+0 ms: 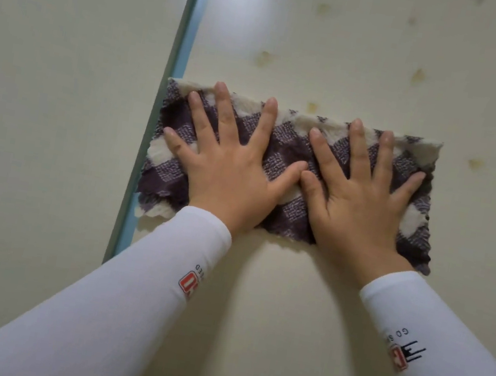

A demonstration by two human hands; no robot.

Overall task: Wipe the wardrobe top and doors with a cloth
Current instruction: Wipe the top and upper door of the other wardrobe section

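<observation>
White long sleeves [127,282] nearest, red logos printed; only "GO S…" is legible, on the right one. Left hand [228,178] and right hand [361,202], fingers [225,109] spread wide and flat, press a purple-and-cream checked terry cloth [282,147] onto the cream wardrobe panel [288,292]. Wiping apparently underway. Yellowish stains [264,58] lie beyond the cloth, so the next stroke should push firmly towards them.

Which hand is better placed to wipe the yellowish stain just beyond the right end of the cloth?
Probably the right hand: it presses the right half of the cloth, nearest that stain. The left hand presses the left half, by the green strip, farther away.
</observation>
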